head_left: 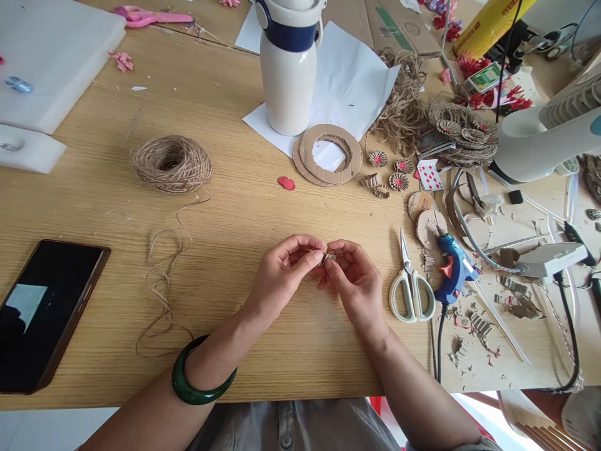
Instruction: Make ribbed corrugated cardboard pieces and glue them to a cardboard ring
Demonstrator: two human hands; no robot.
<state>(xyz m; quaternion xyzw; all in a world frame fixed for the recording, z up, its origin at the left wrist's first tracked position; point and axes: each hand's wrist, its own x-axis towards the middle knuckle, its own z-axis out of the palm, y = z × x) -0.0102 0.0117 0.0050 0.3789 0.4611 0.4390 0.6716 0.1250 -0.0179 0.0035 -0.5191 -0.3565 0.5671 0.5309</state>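
Between the fingertips of both hands is a small strip of corrugated cardboard (328, 257), mostly covered by the fingers. My left hand (286, 266) pinches its left end with thumb and fingers. On the other end, my right hand (354, 279) closes in a similar pinch. Just right of my right hand lie white-handled scissors (412, 291), blades pointing away. A blue glue gun (453, 269) rests beyond them. Farther ahead sit cardboard rings (307, 156), red paper discs (286, 183) and several pleated cardboard rosettes (399, 181) with red centres.
A twine ball (173, 164) trails loose string on the left, near a phone (47, 313). A white bottle (288, 75) stands on paper at the back. Cardboard scraps (481, 326), cords and a white appliance (544, 141) crowd the right. Pink scissors (153, 17) lie far left.
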